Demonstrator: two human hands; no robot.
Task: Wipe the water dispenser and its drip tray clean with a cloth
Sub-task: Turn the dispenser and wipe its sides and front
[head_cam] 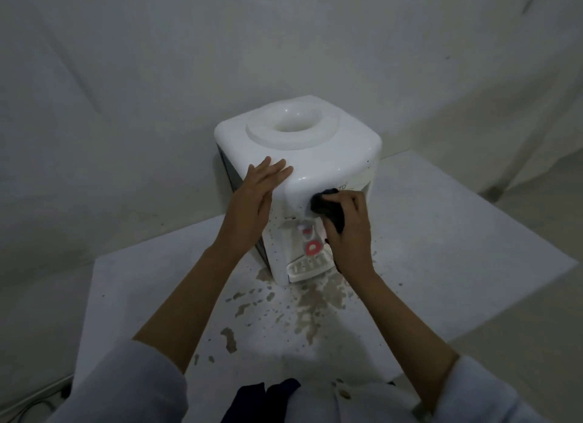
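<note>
1. Dispenser point(296, 157) upright on stained table point(441, 265).
2. Left hand point(258, 189) flat, fingers straight, steadying top corner.
3. Right hand point(350, 224) gripping dark cloth point(325, 205), pressed to front panel.
4. Front specks remaining; drip tray point(310, 266) apparently not yet wiped.

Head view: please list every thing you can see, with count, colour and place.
dispenser: one, white, on the table, near the wall.
tap: one, white and red, on the dispenser front.
red ring: one, above the drip tray.
drip tray: one, white, at the dispenser's foot.
cloth: one, dark, on the dispenser front.
stains: many, brown, on the table before the dispenser.
table: one, white.
cable: one, dark, on the floor, bottom left.
left hand: flat on the dispenser's top corner.
right hand: grips the cloth.
</note>
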